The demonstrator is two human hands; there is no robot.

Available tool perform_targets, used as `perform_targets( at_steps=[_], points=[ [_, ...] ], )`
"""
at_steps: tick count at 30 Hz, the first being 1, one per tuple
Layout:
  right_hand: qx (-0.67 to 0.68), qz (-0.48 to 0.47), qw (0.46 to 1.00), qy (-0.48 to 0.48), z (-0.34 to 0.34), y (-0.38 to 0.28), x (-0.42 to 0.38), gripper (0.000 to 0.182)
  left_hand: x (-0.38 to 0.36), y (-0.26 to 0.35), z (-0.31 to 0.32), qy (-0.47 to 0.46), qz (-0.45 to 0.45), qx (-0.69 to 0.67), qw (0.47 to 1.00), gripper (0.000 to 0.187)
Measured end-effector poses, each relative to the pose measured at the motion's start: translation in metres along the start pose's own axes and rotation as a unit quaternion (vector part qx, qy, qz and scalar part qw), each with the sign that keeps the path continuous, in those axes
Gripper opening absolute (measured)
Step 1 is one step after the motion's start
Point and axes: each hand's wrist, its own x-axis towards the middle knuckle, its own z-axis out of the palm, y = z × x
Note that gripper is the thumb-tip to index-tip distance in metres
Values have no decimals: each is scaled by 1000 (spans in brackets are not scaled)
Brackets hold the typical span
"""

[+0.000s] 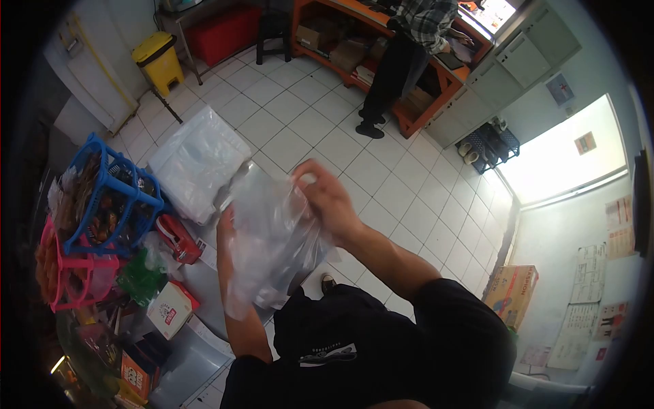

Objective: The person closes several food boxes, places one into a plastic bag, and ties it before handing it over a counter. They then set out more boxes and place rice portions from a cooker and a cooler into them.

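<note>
A clear plastic bag (272, 232) hangs crumpled between my two hands, in front of my body. My right hand (330, 204) is closed at its upper right edge, thumb and fingers pinching the film. On the bag's left side, my left hand (227, 221) grips it, the fingers mostly covered by the plastic. Just beyond, a stack of white plastic bags (197, 163) lies on the grey table (211, 300). Left of my forearm are a red stapler-like tool (178, 240) and a small cream-coloured box (169, 311).
Blue (102, 198) and pink (75, 273) baskets full of small items stand at the left. Farther off are a yellow bin (158, 61), a black stool (274, 37) and an orange counter (354, 61), where another person (409, 54) stands. A cardboard box (511, 293) leans at the right wall.
</note>
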Motion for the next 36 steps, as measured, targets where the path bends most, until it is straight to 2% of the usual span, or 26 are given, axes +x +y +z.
perform_targets(
  at_steps=[1,2,3,4,5,6,7,8,9,10,11,13,14,16,20,22,24,26,27,29,30,31,33,34,35,36],
  points=[
    [31,-28,993,111,-11,-8,-5,4,3,5,-16,12,23,64,998,82],
    [35,-29,993,111,-28,-9,-13,4,-2,17,-24,12,26,66,997,82],
    [36,-56,984,165,-50,-4,-19,7,-10,33,-26,61,73,355,930,88],
    [36,-83,972,217,-69,-1,-25,11,-18,50,-26,104,110,612,776,95],
    [40,-82,972,215,-86,2,-37,11,-29,67,-27,136,139,812,551,101],
    [5,-98,971,219,-98,3,-50,15,-34,81,-35,157,155,936,275,107],
    [-31,-114,968,221,-109,4,-64,19,-38,93,-43,163,157,974,-26,113],
    [-67,-128,959,244,-119,3,-77,21,-36,105,-47,160,157,974,-28,113],
    [-66,-129,959,242,-134,1,-94,21,-23,111,-59,194,163,965,-63,108],
    [-123,-107,967,194,-152,-1,-113,19,-14,118,-66,228,169,954,-98,103],
    [-180,-85,969,145,-169,-5,-129,18,-12,127,-64,228,168,954,-100,103],
    [-154,-63,975,148,-183,-24,-162,18,-21,146,-47,249,263,930,-65,80],
    [-130,-85,976,151,-194,-34,-176,18,-22,151,-39,251,261,930,-66,80],
    [-107,-111,975,157,-210,-54,-204,18,-19,159,-33,198,275,940,-41,59],
    [-144,-204,954,166,-232,-80,-247,15,-24,176,-59,251,247,932,-90,55],
    [-169,-243,935,193,-240,-88,-261,18,-46,201,-63,385,235,890,-70,59],
    [-207,-235,930,195,-253,-90,-273,20,-80,239,-48,475,223,851,-34,60],
    [-245,-226,922,196,-265,-90,-282,21,-115,272,-25,531,253,808,-28,56],
    [-271,-192,923,195,-269,-89,-286,22,-119,280,-28,531,251,809,-30,56],
    [-297,-157,922,192,-273,-89,-293,24,-128,294,-32,565,159,809,40,42],
    [-305,-147,923,182,-273,-89,-296,26,-123,295,-35,550,154,816,87,31],
    [-314,-139,923,174,-274,-89,-299,27,-119,293,-39,552,152,816,86,31],
    [-311,-133,925,171,-282,-92,-310,28,-105,290,-48,476,218,850,61,27],
    [-309,-126,928,166,-286,-93,-316,29,-99,289,-44,477,217,849,62,27],
    [-309,-124,928,168,-290,-93,-320,29,-93,287,-40,438,218,872,6,24],
    [-326,-91,911,235,-294,-92,-322,25,-88,285,-40,396,218,890,-51,21]
  ],
)
